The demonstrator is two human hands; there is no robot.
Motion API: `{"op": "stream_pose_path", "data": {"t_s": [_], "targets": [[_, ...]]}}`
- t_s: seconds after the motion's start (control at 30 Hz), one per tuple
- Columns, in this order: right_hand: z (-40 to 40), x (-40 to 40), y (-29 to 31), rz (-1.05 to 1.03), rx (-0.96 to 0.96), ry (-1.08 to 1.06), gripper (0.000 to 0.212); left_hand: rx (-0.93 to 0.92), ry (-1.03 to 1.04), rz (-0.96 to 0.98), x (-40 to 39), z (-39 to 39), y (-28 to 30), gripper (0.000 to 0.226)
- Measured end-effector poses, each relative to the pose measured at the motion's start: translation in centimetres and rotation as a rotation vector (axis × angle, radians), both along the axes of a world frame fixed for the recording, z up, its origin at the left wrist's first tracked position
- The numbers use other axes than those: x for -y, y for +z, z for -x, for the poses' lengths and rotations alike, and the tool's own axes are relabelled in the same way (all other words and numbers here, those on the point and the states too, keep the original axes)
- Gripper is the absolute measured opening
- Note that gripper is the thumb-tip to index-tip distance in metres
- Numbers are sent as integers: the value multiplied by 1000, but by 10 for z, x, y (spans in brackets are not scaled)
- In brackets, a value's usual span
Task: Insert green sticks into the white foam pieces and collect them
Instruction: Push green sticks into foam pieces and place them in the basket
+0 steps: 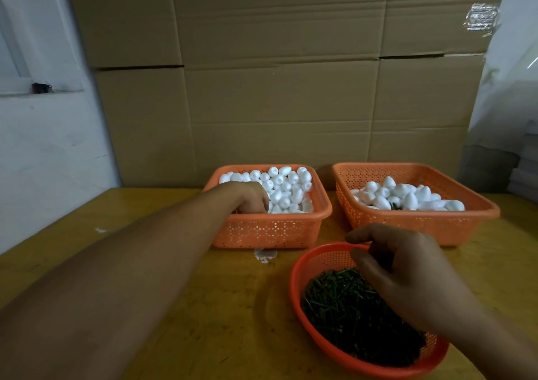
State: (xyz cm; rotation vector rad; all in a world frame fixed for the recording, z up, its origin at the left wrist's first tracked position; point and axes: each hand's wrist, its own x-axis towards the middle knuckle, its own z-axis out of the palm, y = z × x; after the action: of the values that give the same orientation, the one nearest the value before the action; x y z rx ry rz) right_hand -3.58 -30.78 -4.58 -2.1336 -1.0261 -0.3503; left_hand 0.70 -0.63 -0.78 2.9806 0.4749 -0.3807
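**A:** ok so what's on the yellowish wooden table (180, 266)? I count three orange plastic containers.

**B:** yep, three. Two square perforated orange baskets at the back, side by side but apart, and one round orange mesh bowl (320, 263) closer to the person. The left square basket (270, 231) is piled with white egg-shaped foam pieces (286, 187), way too many to count. The right square basket (419, 225) has a smaller heap of white foam pieces (407, 197), roughly twenty showing, with something dark green peeking out between them.

**A:** and the sticks?

**B:** short dark green sticks (346, 306), a dense pile in the round bowl, uncountable.

**A:** hands?

**B:** two bare hands, well apart. The left hand (250, 197) reaches into the left basket, fingers curled down among the foam; can't tell if it actually has one. The right hand (407, 269) hovers over the bowl, thumb and fingers drawn together, but whether there's a stick pinched in there, can't tell.

**A:** background?

**B:** wall of brown cardboard boxes (276, 73).
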Motion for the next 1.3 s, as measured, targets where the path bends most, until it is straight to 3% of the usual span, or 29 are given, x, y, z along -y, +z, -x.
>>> {"op": "stream_pose_path", "data": {"t_s": [0.27,0.53,0.7,0.77,0.9,1.07,1.3], "targets": [[0,0,0,35,2,-16,17,105,-36,59,2,-10,-6,34],[1,-1,-2,58,0,-12,17,150,-7,73,5,-14,-11,24],[2,-2,-1,78,3,-8,18,262,73,58,6,-11,-11,46],[2,-2,-1,88,-3,-5,18,302,78,45,6,-9,-10,43],[3,-2,0,107,-7,-12,17,463,90,256,3,-9,-9,23],[4,-3,2,143,-17,-17,17,659,37,413,4,-5,-7,35],[4,-1,3,286,-52,-8,11,861,-11,551,24,25,6,11]]}}
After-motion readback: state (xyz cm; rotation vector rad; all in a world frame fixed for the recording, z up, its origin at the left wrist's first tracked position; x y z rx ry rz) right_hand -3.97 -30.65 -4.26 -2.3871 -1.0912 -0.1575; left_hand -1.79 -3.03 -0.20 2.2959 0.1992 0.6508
